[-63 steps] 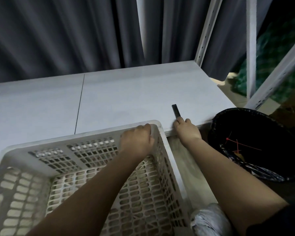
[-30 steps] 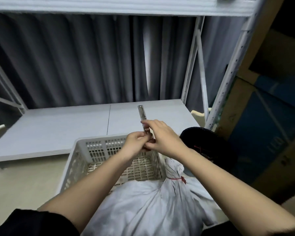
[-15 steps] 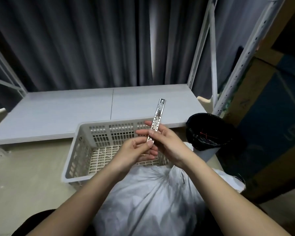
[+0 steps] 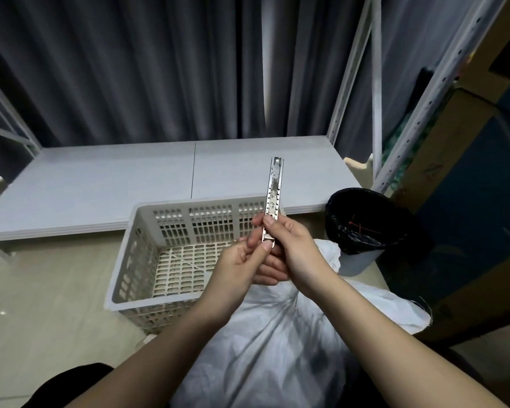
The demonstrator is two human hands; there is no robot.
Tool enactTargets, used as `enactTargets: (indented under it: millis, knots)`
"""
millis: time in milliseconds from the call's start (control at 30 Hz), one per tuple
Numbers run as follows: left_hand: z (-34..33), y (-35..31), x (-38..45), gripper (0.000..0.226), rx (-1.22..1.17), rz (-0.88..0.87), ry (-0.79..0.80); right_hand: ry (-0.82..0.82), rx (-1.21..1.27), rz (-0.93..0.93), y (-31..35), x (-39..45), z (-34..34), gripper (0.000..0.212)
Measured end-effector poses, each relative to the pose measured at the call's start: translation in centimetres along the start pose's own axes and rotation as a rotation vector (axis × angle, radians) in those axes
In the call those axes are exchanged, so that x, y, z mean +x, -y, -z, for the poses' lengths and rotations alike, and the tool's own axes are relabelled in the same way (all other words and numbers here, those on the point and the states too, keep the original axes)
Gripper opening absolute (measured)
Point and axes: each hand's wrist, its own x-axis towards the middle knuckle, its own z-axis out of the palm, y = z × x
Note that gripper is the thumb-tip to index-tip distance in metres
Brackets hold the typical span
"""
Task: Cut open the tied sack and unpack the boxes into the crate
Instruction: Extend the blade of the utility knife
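At centre frame, both hands held one metal utility knife (image 4: 273, 198) upright above the crate (image 4: 147, 231). The right hand (image 4: 289, 248) had its fingers curled round the handle, thumb on the slider; the left hand (image 4: 245, 266) pinched the lower end with its fingers. The step seemed to be extending the blade: best pushed out only a short way, edge turned from the left fingers, then locked before going to the knot. One white sack (image 4: 271, 343) lay at lower centre, its tied neck hidden behind the hands. One crate stood left of centre, one black-lined bin (image 4: 362, 225) at right. No boxes showed.
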Motion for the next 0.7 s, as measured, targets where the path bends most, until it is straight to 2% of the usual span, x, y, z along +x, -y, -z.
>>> enactTargets:
  millis: [100, 267, 500, 600, 700]
  knots:
    - [-0.2, 0.0, 0.0, 0.019, -0.072, 0.013, 0.008, -0.017, 0.014, -0.036, 0.2, -0.2, -0.2, 0.023]
    - [-0.5, -0.4, 0.1, 0.019, -0.183, 0.085, 0.151, 0.015, 0.058, -0.047, 0.5, -0.4, -0.2, 0.024]
    - [0.8, -0.9, 0.4, 0.019, 0.017, 0.055, 0.265, 0.076, 0.130, -0.188, 0.6, -0.7, -0.1, 0.024]
    - [0.5, -0.6, 0.2, 0.023, 0.148, -0.021, 0.218, 0.151, 0.158, -0.182, 1.0, -1.1, -0.3, 0.033]
    - [0.3, 0.0, 0.3, 0.030, 0.201, -0.107, 0.131, 0.142, 0.244, -0.155, 0.9, -1.2, -0.5, 0.029]
